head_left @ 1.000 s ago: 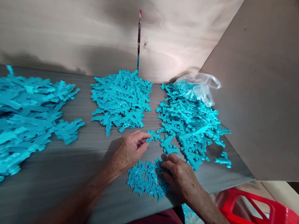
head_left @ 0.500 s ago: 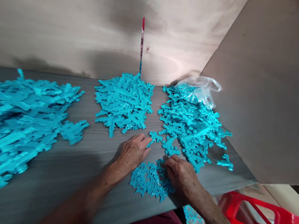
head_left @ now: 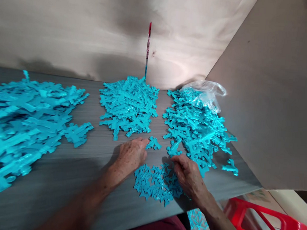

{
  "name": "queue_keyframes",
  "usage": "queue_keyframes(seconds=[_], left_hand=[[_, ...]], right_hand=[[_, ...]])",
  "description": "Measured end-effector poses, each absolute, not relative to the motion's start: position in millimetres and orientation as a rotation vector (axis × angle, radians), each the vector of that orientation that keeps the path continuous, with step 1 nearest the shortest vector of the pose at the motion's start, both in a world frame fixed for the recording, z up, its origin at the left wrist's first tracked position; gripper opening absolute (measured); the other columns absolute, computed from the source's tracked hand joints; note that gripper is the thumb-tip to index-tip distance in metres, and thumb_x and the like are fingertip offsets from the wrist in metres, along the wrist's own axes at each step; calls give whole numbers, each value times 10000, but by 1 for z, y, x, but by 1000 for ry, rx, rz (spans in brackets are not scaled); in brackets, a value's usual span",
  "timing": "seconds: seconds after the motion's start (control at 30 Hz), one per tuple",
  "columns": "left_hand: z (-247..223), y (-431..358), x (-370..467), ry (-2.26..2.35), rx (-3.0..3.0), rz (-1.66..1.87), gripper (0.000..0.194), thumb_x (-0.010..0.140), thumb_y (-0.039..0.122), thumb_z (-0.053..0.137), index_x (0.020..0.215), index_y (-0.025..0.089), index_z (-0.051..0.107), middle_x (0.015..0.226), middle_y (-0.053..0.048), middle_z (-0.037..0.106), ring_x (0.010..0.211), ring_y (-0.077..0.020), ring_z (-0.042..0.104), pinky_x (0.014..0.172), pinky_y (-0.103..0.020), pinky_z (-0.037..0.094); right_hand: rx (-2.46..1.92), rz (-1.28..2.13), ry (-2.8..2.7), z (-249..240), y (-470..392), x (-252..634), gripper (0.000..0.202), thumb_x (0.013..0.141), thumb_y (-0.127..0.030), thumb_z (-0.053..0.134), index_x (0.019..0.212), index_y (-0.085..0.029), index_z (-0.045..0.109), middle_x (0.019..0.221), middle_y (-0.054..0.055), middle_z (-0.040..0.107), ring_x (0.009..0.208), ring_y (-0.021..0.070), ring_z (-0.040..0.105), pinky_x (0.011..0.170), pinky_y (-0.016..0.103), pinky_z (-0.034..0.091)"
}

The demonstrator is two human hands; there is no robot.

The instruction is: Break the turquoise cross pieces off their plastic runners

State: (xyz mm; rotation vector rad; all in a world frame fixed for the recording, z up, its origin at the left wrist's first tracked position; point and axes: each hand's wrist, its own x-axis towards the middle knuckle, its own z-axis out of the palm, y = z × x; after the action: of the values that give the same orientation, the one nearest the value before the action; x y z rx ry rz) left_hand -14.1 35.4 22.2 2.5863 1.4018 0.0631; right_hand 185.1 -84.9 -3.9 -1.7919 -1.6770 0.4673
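Note:
A small turquoise cut-out piece [head_left: 154, 143] lies by the fingertips of my left hand [head_left: 133, 154], whose fingers are closed at its left edge. The back of that hand hides the grip. My right hand [head_left: 188, 172] has its fingers curled in, with thumb and forefinger at the lower edge of another turquoise piece [head_left: 173, 148]. Below and between both hands is a low pile of small, pointed, star-like turquoise bits [head_left: 156, 184]. My right hand partly covers its right side.
Larger heaps of turquoise pieces lie at the left [head_left: 31, 118], the middle [head_left: 129, 105] and the right [head_left: 199, 131] of the grey table [head_left: 87, 173]. A clear plastic bag [head_left: 206, 94] rests on the right heap. A wooden side panel [head_left: 268, 101] and red plastic object [head_left: 263, 222] are at right.
My left hand has shifted slightly left, and the small piece beside it has moved left too. The piece at my right fingertips has turned a little.

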Motion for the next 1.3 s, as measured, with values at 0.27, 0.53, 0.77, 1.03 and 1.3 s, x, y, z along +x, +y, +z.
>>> queue_keyframes(seconds=[0.27,0.53,0.77,1.03,1.3], left_hand=[[37,19,-24,1093,2576,202,244,868,211,592,1083,268,692,1009,-40,686,842,-193,674,723,-280,504],[28,-5,-5,870,2640,-8,149,861,227,642,984,225,727,996,-83,679,989,-278,646,845,-403,518],[24,-5,-4,866,2578,-27,199,889,181,585,991,237,746,984,-85,710,962,-276,669,862,-430,511],[28,10,-9,975,2444,275,158,913,216,580,963,221,730,914,-35,682,838,-183,657,742,-291,497],[24,28,30,1030,2690,308,163,874,211,635,1031,216,678,1058,-67,671,1048,-269,588,882,-398,459]], right_hand=[[-1516,1032,-1070,5,-65,188,188,796,-362,640,856,-186,667,593,-41,568,517,109,497,500,232,405],[-1330,1179,-1050,22,-27,190,232,705,-359,741,834,-173,690,598,-34,618,520,103,548,530,243,431],[-1409,1073,-1080,22,-8,189,203,683,-302,708,850,-187,725,637,-32,641,520,101,534,521,243,441],[-1464,804,-958,22,-1,228,185,697,-304,679,824,-171,698,560,-44,576,497,106,483,502,247,390],[-1428,757,-879,15,4,246,132,681,-275,643,763,-175,671,636,-3,654,529,123,558,546,265,434]])
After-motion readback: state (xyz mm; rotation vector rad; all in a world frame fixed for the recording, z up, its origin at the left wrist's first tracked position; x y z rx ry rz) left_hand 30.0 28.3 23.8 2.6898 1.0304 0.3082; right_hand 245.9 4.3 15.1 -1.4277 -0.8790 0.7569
